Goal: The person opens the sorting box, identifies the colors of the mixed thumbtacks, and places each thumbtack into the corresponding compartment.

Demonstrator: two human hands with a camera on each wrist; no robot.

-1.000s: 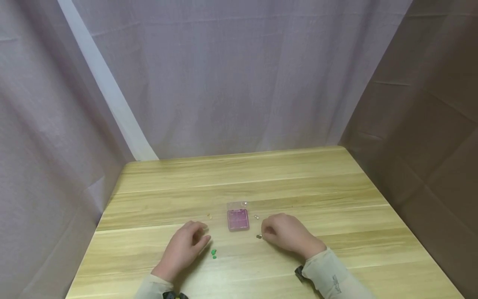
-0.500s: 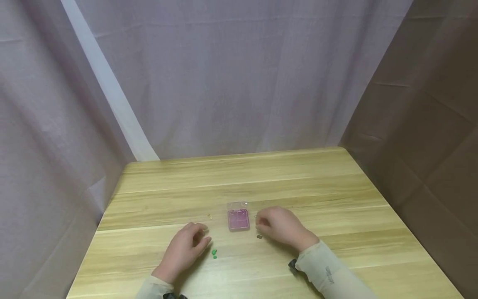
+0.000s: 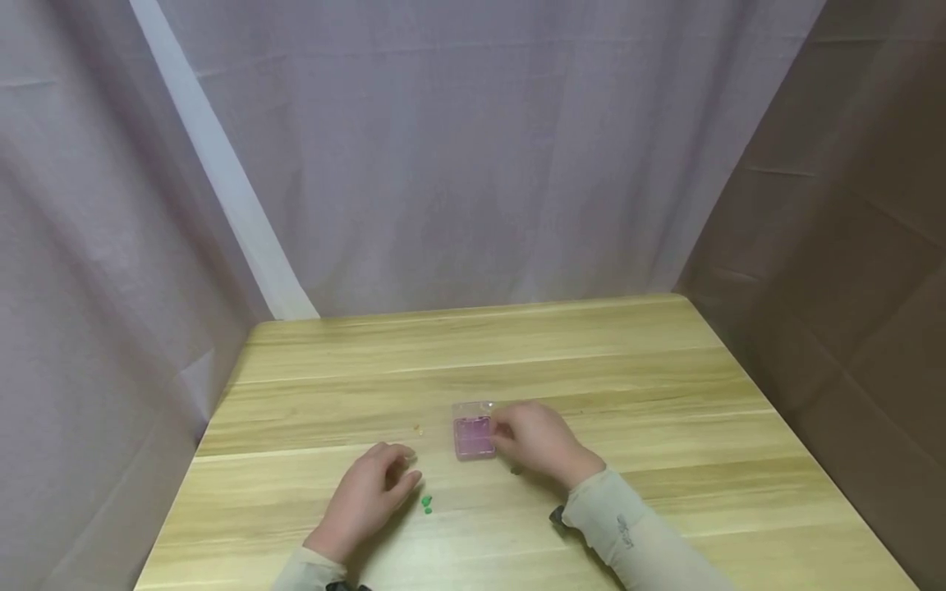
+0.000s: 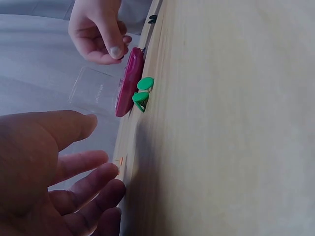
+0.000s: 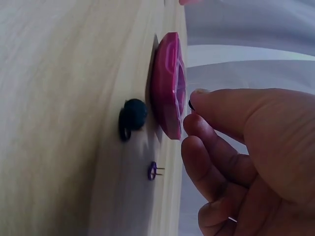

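Observation:
A small pink box (image 3: 473, 440) with inner compartments sits mid-table, its clear lid (image 4: 96, 91) raised. My right hand (image 3: 535, 439) is at the box's right edge. In the right wrist view, its thumb and index finger pinch a tiny dark piece (image 5: 191, 105) close beside the rim, mostly hidden by the fingertips. My left hand (image 3: 367, 494) lies relaxed left of the box, holding nothing. Near its thumb are small green pieces (image 4: 145, 83) with round flat heads.
Tiny orange-gold pieces (image 3: 418, 429) lie left of the box. On its right are a dark round-headed piece (image 5: 134, 114) and a small purple piece with two thin prongs (image 5: 153, 170). Grey curtains (image 3: 473, 164) surround the wooden table (image 3: 355, 361).
My right hand has moved left from beside the dark pieces, past the small pale ones, to the box's right edge. The left hand has stayed nearly still.

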